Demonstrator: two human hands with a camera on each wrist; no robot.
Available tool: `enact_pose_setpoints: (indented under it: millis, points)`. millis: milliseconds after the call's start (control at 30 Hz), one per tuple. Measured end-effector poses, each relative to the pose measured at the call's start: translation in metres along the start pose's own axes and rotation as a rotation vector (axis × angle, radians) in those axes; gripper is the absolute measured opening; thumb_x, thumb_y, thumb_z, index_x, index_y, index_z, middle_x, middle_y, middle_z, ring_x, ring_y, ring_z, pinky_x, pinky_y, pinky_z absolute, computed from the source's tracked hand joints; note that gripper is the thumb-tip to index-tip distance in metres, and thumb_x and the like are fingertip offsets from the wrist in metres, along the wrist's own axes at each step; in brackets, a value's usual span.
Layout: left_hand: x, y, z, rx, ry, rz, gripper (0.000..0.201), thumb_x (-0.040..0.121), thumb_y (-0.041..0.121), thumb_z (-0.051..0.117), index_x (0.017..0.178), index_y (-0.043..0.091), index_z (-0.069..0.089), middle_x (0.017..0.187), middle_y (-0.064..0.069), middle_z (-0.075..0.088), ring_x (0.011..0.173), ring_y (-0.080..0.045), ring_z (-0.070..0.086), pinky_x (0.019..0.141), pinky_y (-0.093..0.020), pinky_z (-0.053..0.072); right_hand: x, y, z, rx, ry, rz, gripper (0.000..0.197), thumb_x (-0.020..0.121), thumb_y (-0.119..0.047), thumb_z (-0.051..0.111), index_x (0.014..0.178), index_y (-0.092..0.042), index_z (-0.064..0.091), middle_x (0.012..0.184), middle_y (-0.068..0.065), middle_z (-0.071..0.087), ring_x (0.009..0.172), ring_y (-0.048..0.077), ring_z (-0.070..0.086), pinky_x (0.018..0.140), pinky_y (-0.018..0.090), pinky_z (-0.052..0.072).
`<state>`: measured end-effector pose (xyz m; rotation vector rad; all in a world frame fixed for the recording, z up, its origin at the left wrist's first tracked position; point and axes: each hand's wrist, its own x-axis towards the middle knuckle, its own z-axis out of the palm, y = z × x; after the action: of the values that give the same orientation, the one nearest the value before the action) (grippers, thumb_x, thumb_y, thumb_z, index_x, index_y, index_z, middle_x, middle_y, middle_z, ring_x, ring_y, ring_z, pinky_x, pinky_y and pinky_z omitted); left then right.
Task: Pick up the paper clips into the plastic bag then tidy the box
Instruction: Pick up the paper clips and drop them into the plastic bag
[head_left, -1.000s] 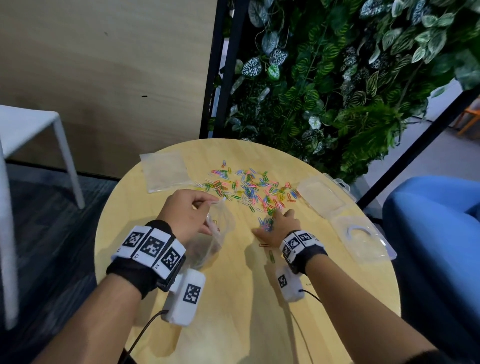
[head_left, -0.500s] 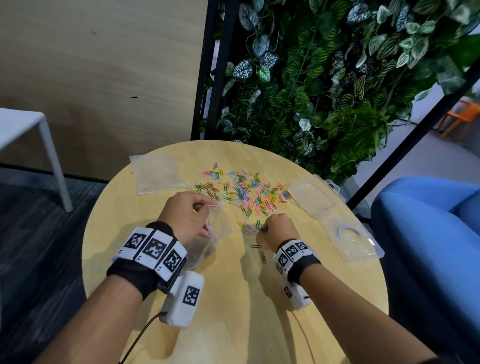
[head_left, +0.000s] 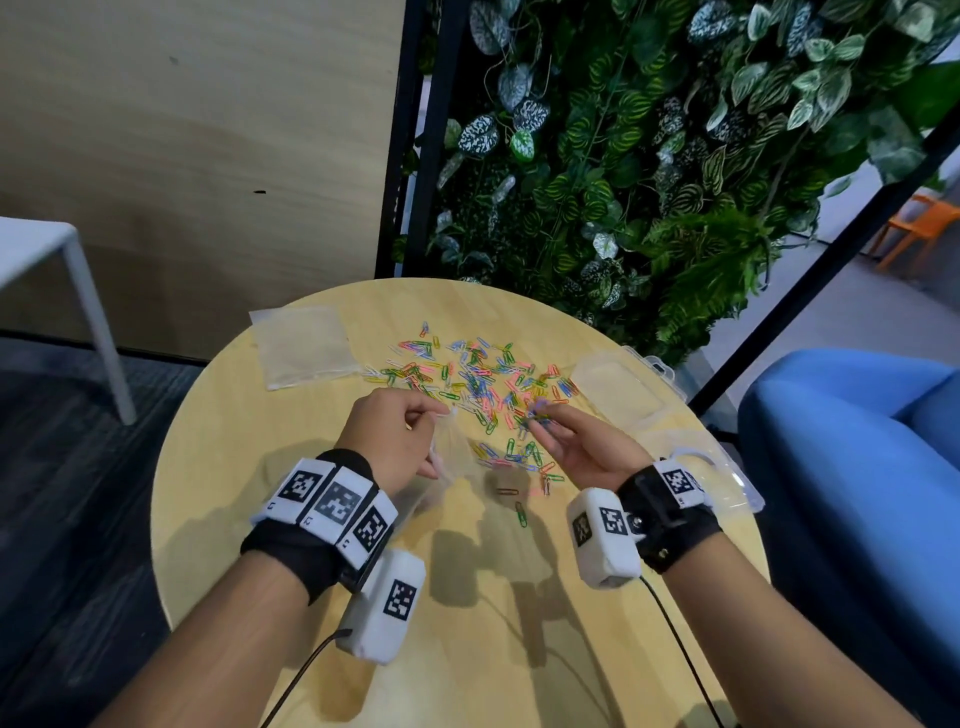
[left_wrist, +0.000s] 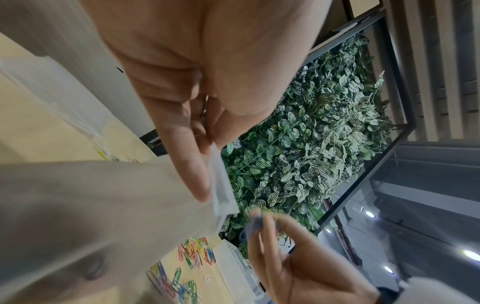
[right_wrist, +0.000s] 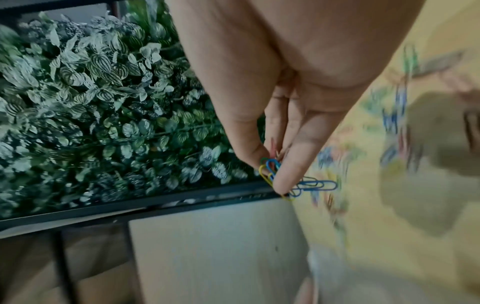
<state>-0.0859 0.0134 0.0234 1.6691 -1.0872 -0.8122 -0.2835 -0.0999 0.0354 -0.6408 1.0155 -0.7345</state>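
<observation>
Lifted off the table (head_left: 322, 519) since 0.5 s ago, the right hand (head_left: 582, 452) pinches several clips (right_wrist: 298, 183) beside the bag (left_wrist: 103, 205), whose rim the left hand (head_left: 395, 441) pinches. Clips look light and slippery; the bag is limp, best held at its rim.

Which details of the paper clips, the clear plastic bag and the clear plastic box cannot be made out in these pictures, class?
- Contents of the clear plastic bag: head view, left hand covers its mouth.
- Number of coloured paper clips pinched: right wrist view, right hand's fingers overlap them.
- Scattered coloured paper clips: right wrist view, motion blur.
- Clear plastic box: head view, right wrist hides part.
</observation>
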Motion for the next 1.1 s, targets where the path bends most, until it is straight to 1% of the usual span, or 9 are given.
enact_pose_setpoints:
  millis: [200, 333, 433, 533, 700, 833, 933, 1033, 1100]
  points:
    - [0.0, 0.003, 0.011, -0.02, -0.007, 0.009, 0.022, 0.097, 0.006, 0.052, 0.102, 0.009, 0.073, 0.083, -0.006, 0.066, 0.046, -0.013, 0.068, 0.046, -0.019, 0.055, -0.03, 0.025, 0.045, -0.237, -0.262, -0.024, 0.009, 0.09, 0.005, 0.057, 0.091, 0.003, 0.065, 0.072, 0.007, 0.07, 0.064, 0.012, 0.069, 0.074, 0.023, 0.06]
    - [0.0, 0.003, 0.011, -0.018, -0.014, 0.012, 0.021, 0.096, 0.006, 0.052, 0.102, 0.009, 0.073, 0.084, -0.008, 0.067, 0.045, -0.011, 0.067, 0.045, -0.018, 0.055, -0.025, 0.044, 0.049, -0.612, -0.142, -0.247, 0.019, 0.089, -0.001, 0.062, 0.1, 0.013, 0.067, 0.091, 0.02, 0.07, 0.068, 0.017, 0.068, 0.069, 0.022, 0.06]
    - [0.0, 0.003, 0.01, -0.035, -0.027, 0.001, 0.021, 0.097, 0.007, 0.053, 0.102, 0.01, 0.073, 0.089, -0.01, 0.069, 0.05, -0.018, 0.071, 0.049, -0.021, 0.057, -0.023, 0.046, 0.05, -0.838, -0.097, -0.331, 0.022, 0.093, -0.005, 0.057, 0.11, 0.002, 0.069, 0.1, 0.017, 0.071, 0.076, 0.017, 0.067, 0.068, 0.017, 0.056]
    - [0.0, 0.004, 0.009, -0.035, -0.025, -0.008, 0.022, 0.097, 0.007, 0.052, 0.102, 0.011, 0.073, 0.088, -0.01, 0.069, 0.05, -0.017, 0.071, 0.049, -0.02, 0.057, -0.022, 0.047, 0.051, -1.112, -0.111, -0.429, 0.036, 0.086, 0.002, 0.056, 0.12, -0.006, 0.066, 0.111, 0.007, 0.07, 0.096, 0.014, 0.068, 0.086, 0.025, 0.055]
    - [-0.003, 0.006, 0.007, -0.009, -0.05, 0.0, 0.021, 0.098, 0.011, 0.052, 0.1, 0.015, 0.072, 0.086, -0.007, 0.072, 0.052, -0.018, 0.071, 0.054, -0.023, 0.059, -0.026, 0.054, 0.054, -1.433, -0.092, -0.772, 0.018, 0.08, -0.008, 0.064, 0.085, -0.016, 0.08, 0.077, -0.001, 0.075, 0.065, 0.007, 0.064, 0.066, 0.013, 0.046]
    - [-0.003, 0.005, 0.002, -0.024, -0.029, 0.003, 0.021, 0.098, 0.01, 0.052, 0.101, 0.014, 0.072, 0.086, -0.01, 0.072, 0.054, -0.02, 0.072, 0.058, -0.029, 0.061, -0.029, 0.039, 0.05, -1.259, -0.256, -0.693, 0.02, 0.087, -0.007, 0.061, 0.096, -0.016, 0.077, 0.091, -0.003, 0.075, 0.075, -0.001, 0.065, 0.072, 0.016, 0.054]
    - [-0.004, 0.004, -0.01, -0.035, 0.011, 0.013, 0.022, 0.097, 0.01, 0.053, 0.1, 0.014, 0.074, 0.082, -0.01, 0.072, 0.054, -0.022, 0.072, 0.061, -0.036, 0.062, -0.023, 0.025, 0.014, -0.959, -0.013, -0.589, 0.023, 0.082, -0.012, 0.074, 0.105, -0.013, 0.073, 0.097, 0.011, 0.07, 0.069, 0.013, 0.067, 0.056, 0.032, 0.06]
    - [-0.006, 0.001, -0.025, -0.058, 0.028, 0.011, 0.022, 0.097, 0.01, 0.053, 0.101, 0.014, 0.074, 0.075, -0.004, 0.068, 0.055, -0.02, 0.072, 0.06, -0.036, 0.062, -0.01, 0.036, -0.035, -1.286, 0.237, -0.218, 0.1, 0.052, -0.051, 0.088, 0.136, -0.014, 0.049, 0.116, 0.011, 0.06, 0.084, 0.024, 0.067, 0.062, 0.035, 0.06]
    - [-0.007, -0.003, -0.035, -0.084, 0.039, 0.003, 0.022, 0.097, 0.009, 0.053, 0.102, 0.013, 0.074, 0.074, -0.001, 0.066, 0.059, -0.022, 0.073, 0.06, -0.038, 0.063, -0.007, 0.055, -0.048, -1.606, 0.245, -0.089, 0.119, 0.041, -0.071, 0.079, 0.136, -0.007, 0.045, 0.118, 0.011, 0.059, 0.1, 0.026, 0.061, 0.079, 0.038, 0.055]
